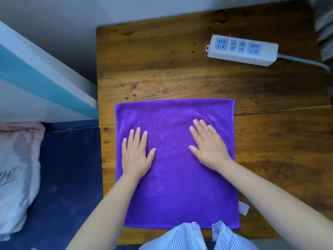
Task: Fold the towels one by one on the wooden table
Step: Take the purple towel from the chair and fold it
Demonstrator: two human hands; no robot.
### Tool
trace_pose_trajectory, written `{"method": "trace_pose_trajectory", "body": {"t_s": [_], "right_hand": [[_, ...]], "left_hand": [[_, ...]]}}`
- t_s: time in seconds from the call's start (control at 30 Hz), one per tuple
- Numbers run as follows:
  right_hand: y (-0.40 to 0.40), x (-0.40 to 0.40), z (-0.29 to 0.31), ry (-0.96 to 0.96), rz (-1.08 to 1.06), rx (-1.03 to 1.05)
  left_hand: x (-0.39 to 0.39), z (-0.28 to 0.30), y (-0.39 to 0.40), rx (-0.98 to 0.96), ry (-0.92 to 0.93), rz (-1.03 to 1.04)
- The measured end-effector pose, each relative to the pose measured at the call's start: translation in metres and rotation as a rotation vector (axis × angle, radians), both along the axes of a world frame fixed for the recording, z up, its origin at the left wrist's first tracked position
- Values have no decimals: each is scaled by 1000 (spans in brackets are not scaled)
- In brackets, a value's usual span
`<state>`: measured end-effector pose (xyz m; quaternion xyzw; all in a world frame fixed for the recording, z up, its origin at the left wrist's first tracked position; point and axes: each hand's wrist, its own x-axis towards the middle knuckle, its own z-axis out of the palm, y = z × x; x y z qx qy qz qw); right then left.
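A purple towel [177, 179] lies spread flat and square on the wooden table [180, 69], near its front edge. A small white tag [243, 208] sticks out at the towel's lower right side. My left hand [137, 154] rests palm down on the towel's left half, fingers apart. On the right half, my right hand [207, 143] presses flat as well, fingers spread and pointing up and left. Neither hand grips the cloth.
A white power strip [241, 49] with a grey cable lies at the table's far right. Left of the table are a dark blue surface [68, 177], a pale pink pillow [18, 168] and a white and teal panel [36, 76]. My striped shirt [194, 237] overlaps the front edge.
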<state>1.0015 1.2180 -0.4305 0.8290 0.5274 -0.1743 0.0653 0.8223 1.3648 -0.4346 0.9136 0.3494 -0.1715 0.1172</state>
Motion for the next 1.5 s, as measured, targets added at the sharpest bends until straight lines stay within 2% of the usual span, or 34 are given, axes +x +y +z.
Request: {"method": "trace_pose_trajectory", "body": {"t_s": [0.17,0.33,0.4,0.47,0.57,0.63,0.83,0.97,1.13,1.2,1.3,1.5], "right_hand": [[-13,50,9,56,-231,-10],[-11,60,15,2,-407,-15],[-6,37,14,-65,-301,62],[-5,6,11,-42,-187,77],[-26,-22,4,-11,-67,23],[-49,-18,-7,-46,-62,84],[-92,-11,-6,-4,-260,39],[-113,-29,3,45,-507,24],[-132,-102,8,-72,-326,32],[-128,-122,4,-66,-237,45],[-123,-137,5,-53,-145,-43],[-183,-128,-7,-108,-115,-14]], "left_hand": [[-16,1,20,-10,-31,57],[-9,8,34,32,-18,142],[5,11,28,27,-97,80],[21,11,17,-19,-142,67],[24,5,-1,-26,-79,62],[14,1,-3,-10,-51,72],[-23,1,-6,-9,-45,35],[-66,-3,-20,-2,-39,-142],[-121,2,-41,11,-52,-345],[-121,2,-48,-32,-72,-446],[-125,1,-62,-87,-24,-577],[-165,-7,-58,-24,-42,-575]]}}
